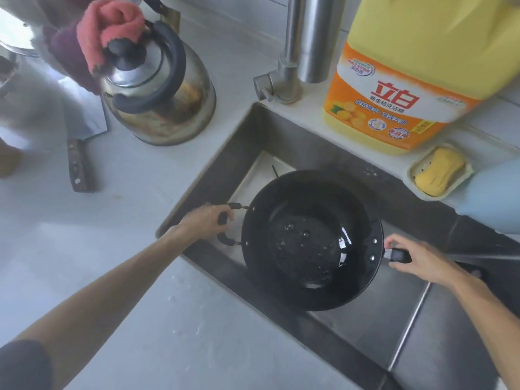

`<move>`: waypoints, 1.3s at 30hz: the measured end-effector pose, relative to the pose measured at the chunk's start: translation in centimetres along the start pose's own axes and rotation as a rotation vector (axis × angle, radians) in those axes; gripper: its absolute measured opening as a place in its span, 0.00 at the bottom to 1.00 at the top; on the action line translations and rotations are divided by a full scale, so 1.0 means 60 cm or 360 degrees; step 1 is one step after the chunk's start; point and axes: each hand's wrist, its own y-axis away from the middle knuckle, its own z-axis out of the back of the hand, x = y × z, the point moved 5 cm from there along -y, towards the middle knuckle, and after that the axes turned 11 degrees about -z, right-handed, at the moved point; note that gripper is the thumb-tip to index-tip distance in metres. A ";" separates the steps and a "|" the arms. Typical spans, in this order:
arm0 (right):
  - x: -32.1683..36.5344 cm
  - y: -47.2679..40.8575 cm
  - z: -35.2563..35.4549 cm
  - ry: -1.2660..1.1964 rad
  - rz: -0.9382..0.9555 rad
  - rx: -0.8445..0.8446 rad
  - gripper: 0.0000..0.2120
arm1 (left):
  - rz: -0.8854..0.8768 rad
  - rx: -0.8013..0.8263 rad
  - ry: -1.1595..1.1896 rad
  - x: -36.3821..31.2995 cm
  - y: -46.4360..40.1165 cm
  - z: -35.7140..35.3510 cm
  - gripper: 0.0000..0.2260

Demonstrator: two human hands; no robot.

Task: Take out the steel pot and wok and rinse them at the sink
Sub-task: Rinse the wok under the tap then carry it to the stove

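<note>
Detergent jug [416, 77], yellow, standing on the counter's [140, 170] far edge behind the sink's [281, 136] back rim, beside the tap. Orange-and-white label: brand "立白" in large red characters. Below it a smaller line reading roughly "新金桔洗洁精". Further small print and round badges on the label are too blurred to read.

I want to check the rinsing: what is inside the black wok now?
Inside the wok, a shallow pool of water with bubbles lies at the bottom. Both hands, left and right, grip its handles over the sink. What lies beneath it is hidden.
</note>
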 end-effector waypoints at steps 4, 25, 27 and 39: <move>0.000 0.005 -0.004 0.0033 0.0047 -0.0067 0.17 | -0.0151 0.0051 0.0167 -0.004 -0.021 -0.026 0.15; 0.078 0.233 0.040 -0.0457 0.0090 -0.1139 0.09 | -0.0599 -0.1130 -0.0001 -0.004 0.172 0.105 0.16; 0.088 0.259 0.059 -0.0430 0.0191 -0.1368 0.05 | -0.0659 -0.1248 -0.0017 -0.002 0.186 0.118 0.16; 0.065 0.424 0.136 -0.0060 0.0289 -0.2172 0.07 | -0.1084 -0.2023 -0.0282 -0.082 0.312 0.196 0.09</move>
